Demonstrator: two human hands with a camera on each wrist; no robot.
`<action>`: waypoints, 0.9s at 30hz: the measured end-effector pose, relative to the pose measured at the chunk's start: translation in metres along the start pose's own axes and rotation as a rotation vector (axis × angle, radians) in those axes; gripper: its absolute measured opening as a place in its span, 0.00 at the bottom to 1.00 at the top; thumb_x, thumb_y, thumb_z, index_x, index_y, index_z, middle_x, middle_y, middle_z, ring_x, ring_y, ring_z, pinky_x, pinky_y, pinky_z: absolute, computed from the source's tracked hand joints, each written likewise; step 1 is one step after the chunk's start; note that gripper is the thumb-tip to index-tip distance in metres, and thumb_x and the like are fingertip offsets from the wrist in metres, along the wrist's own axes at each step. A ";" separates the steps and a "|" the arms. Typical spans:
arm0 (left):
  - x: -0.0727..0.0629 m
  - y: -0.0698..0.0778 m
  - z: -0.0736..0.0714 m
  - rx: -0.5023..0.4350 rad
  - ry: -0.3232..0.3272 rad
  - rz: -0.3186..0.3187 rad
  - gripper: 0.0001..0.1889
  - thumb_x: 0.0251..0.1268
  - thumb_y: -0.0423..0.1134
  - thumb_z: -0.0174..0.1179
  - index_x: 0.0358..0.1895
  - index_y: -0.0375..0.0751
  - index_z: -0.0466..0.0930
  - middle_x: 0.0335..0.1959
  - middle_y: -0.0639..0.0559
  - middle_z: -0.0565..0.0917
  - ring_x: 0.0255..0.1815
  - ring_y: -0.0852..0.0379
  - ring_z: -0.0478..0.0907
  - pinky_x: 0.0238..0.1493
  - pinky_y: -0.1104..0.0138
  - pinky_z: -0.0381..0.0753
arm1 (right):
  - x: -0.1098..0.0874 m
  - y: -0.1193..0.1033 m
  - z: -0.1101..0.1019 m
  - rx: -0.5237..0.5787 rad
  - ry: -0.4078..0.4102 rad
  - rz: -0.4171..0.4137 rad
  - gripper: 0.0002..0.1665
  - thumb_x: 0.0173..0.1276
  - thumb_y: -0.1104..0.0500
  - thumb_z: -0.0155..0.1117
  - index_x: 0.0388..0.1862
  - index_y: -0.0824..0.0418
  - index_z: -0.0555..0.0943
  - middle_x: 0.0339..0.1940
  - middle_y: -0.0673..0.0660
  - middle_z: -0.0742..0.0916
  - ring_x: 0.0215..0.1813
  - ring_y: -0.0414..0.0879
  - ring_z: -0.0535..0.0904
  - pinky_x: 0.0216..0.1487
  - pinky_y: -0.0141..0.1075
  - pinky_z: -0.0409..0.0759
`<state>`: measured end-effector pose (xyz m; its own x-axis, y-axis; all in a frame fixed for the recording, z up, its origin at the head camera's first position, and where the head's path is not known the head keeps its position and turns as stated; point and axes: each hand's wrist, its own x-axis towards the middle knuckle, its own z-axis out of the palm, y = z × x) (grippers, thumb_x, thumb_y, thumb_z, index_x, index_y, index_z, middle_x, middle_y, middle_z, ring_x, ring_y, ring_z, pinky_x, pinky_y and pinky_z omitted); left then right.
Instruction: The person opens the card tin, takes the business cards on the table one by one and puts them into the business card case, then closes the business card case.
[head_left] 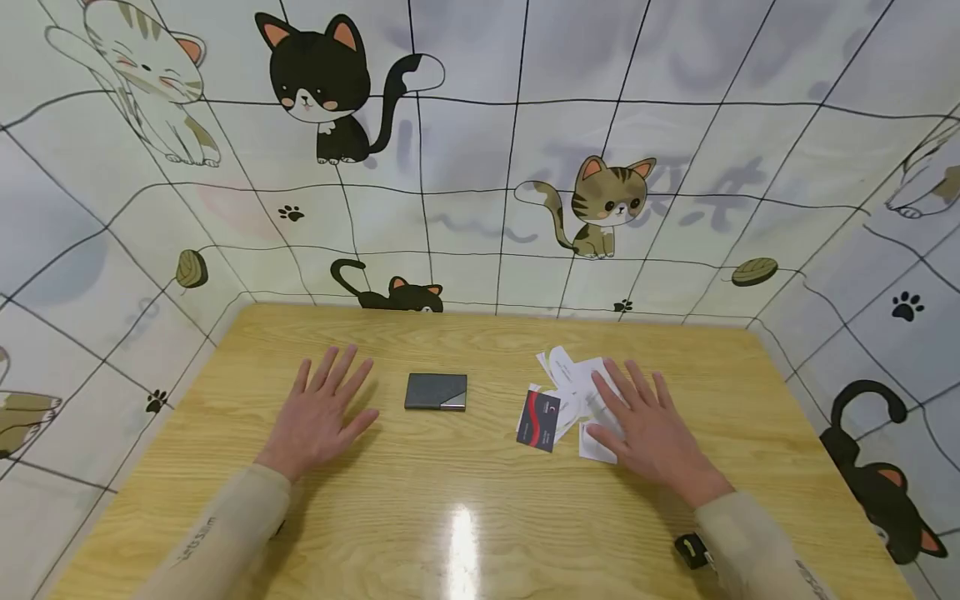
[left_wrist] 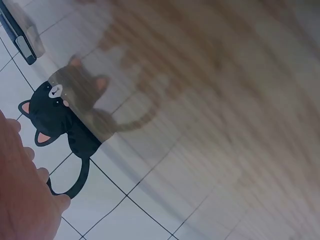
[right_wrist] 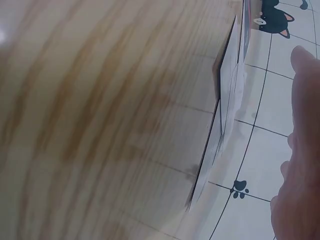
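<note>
My left hand [head_left: 318,417], fingers spread and straight, is palm down over the left part of the wooden table, holding nothing. To its right lies a dark grey card case [head_left: 435,392] with a silver corner, lying flat; its edge shows in the left wrist view as a dark card case [left_wrist: 17,37]. My right hand [head_left: 648,429] is also spread, above a loose pile of white cards [head_left: 577,383] and partly hiding it. A dark business card [head_left: 538,421] with a red stripe lies at the pile's near left. In the right wrist view the cards [right_wrist: 227,85] appear edge-on, apart from the hand.
The pale wooden table [head_left: 420,483] has a bright light reflection near its front. Cloth printed with cartoon cats [head_left: 318,83] and a line grid rises behind and at both sides. A black strap piece [head_left: 692,550] shows at the right wrist.
</note>
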<state>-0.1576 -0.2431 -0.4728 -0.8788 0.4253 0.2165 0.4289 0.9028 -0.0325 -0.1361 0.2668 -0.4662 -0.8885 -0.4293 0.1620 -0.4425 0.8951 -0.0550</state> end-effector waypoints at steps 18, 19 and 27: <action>0.017 0.021 0.002 -0.071 -0.018 0.012 0.42 0.76 0.65 0.50 0.84 0.48 0.53 0.85 0.43 0.50 0.85 0.39 0.47 0.80 0.39 0.47 | 0.033 -0.044 0.000 0.166 -0.013 -0.073 0.47 0.79 0.39 0.57 0.86 0.57 0.54 0.86 0.60 0.56 0.85 0.64 0.47 0.81 0.62 0.43; 0.018 0.023 0.001 -0.077 -0.016 0.013 0.42 0.76 0.64 0.51 0.84 0.48 0.53 0.85 0.42 0.51 0.85 0.39 0.47 0.80 0.39 0.49 | 0.036 -0.047 0.001 0.181 -0.009 -0.081 0.46 0.79 0.39 0.57 0.86 0.57 0.54 0.86 0.60 0.57 0.85 0.64 0.48 0.81 0.62 0.44; 0.027 0.035 0.000 -0.104 -0.029 0.035 0.40 0.77 0.62 0.51 0.82 0.43 0.58 0.83 0.40 0.58 0.83 0.39 0.54 0.77 0.39 0.58 | 0.050 -0.067 0.002 0.281 0.004 -0.124 0.42 0.79 0.42 0.59 0.83 0.59 0.60 0.84 0.62 0.62 0.83 0.63 0.55 0.81 0.59 0.53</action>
<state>-0.1663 -0.1997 -0.4678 -0.8677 0.4596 0.1892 0.4777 0.8763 0.0623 -0.1514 0.1856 -0.4563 -0.8254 -0.5321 0.1887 -0.5642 0.7673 -0.3048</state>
